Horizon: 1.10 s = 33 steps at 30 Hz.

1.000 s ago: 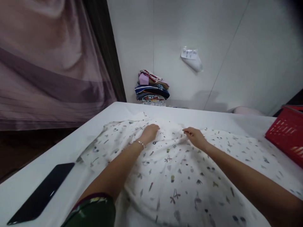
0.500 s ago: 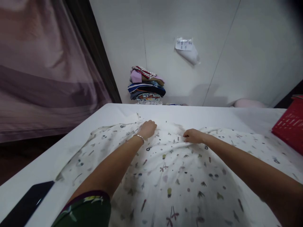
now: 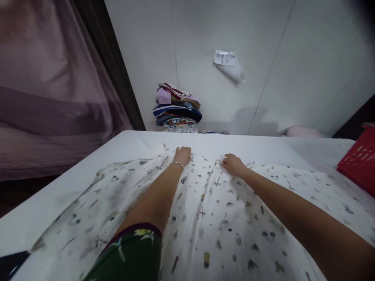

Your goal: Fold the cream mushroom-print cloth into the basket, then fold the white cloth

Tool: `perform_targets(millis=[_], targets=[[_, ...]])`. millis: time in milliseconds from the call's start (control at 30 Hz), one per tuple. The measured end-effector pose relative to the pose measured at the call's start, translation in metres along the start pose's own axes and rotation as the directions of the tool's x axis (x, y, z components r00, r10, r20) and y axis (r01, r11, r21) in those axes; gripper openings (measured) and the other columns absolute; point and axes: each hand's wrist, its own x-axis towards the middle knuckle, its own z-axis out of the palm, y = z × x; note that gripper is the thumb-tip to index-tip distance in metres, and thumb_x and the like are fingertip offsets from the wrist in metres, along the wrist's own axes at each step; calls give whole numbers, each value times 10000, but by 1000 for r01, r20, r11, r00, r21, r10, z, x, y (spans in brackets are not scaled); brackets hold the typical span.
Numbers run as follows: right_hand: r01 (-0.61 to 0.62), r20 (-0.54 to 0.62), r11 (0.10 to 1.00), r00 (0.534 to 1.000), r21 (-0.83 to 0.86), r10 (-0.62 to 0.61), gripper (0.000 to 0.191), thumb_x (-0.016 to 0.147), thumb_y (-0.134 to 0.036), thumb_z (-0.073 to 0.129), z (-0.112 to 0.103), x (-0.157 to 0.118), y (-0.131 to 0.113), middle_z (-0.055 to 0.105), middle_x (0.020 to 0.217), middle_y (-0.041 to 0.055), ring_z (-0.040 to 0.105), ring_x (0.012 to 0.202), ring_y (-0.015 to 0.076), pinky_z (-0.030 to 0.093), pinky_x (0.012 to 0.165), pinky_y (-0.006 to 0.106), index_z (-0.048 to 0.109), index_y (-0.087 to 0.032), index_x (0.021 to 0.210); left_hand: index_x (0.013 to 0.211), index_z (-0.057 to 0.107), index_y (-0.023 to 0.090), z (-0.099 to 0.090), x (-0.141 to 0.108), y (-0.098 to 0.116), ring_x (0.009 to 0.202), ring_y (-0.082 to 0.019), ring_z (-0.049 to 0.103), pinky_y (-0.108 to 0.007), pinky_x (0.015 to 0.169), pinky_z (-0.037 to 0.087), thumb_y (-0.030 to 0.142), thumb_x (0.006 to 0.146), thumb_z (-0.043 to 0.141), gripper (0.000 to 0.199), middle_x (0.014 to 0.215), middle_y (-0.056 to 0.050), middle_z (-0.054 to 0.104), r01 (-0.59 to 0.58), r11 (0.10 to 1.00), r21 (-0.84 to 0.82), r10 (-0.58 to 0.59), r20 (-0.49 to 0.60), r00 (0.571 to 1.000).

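Across the white tabletop (image 3: 272, 150), a white printed cloth (image 3: 216, 234) lies spread between and to either side of the person's forearms, its near part running out of view at the bottom. Both hands are at its far portion, a little short of the tabletop's back edge. The left hand (image 3: 183, 156), with a bracelet (image 3: 179, 164) at the wrist, rests back-up on the cloth; its fingers are curled and turned away, so I cannot tell whether they grip. The right hand (image 3: 233, 164) seems to have thumb and fingers together on a raised bit of the fabric, where a fold runs toward the person.

Long creases run down the middle from between the hands. To work this stretch well, I would hold the same edge with both hands at one level, draw them apart evenly, and smooth outward with a flat palm rather than tug, since so thin-looking a fabric probably ruckles easily. The left corner lies next to a dark flat object (image 3: 13, 264), so a gentle pull there seems wise. On the right, the cloth reaches toward a red basket (image 3: 359, 162), which could snag it.
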Motion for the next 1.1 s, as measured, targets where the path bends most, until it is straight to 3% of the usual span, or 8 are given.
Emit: perform_targets(millis=[100,200,300,467,633,800,967,1100], targets=[[4,22,1000,1000,25,-5,249,875,-251,456,5,9,1,659,999,88,572,914,191,382,748,249,687,-170,918,942,592,181,8,2,-7,1054,-206,536,-432,995,290,76,782,430,251,1016,-79,646,-61,998,-33,62,36,997],[53,-20,995,998,80,-51,237,878,-251,456,6,13,2,659,970,74,572,891,175,373,747,232,677,-173,907,936,586,199,2,0,-14,1068,-190,528,-423,1048,227,115,811,428,219,1043,-55,634,-144,988,-61,146,27,989],[82,-85,987,994,138,-71,228,884,-251,456,4,16,2,640,961,78,560,883,171,368,754,227,664,-160,901,966,574,201,-12,-1,-23,1025,-188,549,-359,991,322,173,843,408,209,1061,-57,615,-165,982,-93,164,-16,986],[114,-130,978,987,173,-92,220,907,-242,426,0,30,-11,594,999,77,545,887,160,365,761,223,627,-163,952,1025,553,213,-26,0,-49,994,-174,578,-267,851,426,258,878,384,229,1131,-59,597,30,992,-119,-33,-24,999],[75,-67,997,995,23,-73,242,937,-236,351,12,49,-29,564,1064,100,556,905,183,377,718,245,573,-171,1010,1044,564,168,-11,3,-57,956,-238,613,-334,790,457,244,877,368,268,1014,-137,654,201,979,-24,-199,51,979],[63,-9,995,998,-77,-64,235,934,-253,364,24,56,-29,573,1082,113,563,941,214,396,731,273,527,-179,1086,1063,562,131,2,5,-52,977,-276,615,-385,790,458,195,868,332,308,1016,-183,655,244,970,21,-245,90,965],[58,11,995,998,-87,-57,320,939,-362,363,15,46,-3,591,1131,104,560,993,202,401,795,264,540,-179,1134,1026,588,165,-2,4,-55,1000,-270,607,-360,780,461,298,878,319,335,1035,-154,659,256,967,-12,-253,94,963],[76,16,997,997,-24,-76,415,907,-389,426,4,17,55,562,1229,98,544,1055,199,386,870,269,508,-171,1251,1035,610,201,-8,1,-58,1003,-234,601,-305,771,458,333,857,352,340,1071,-98,662,286,949,-136,-276,87,957]])
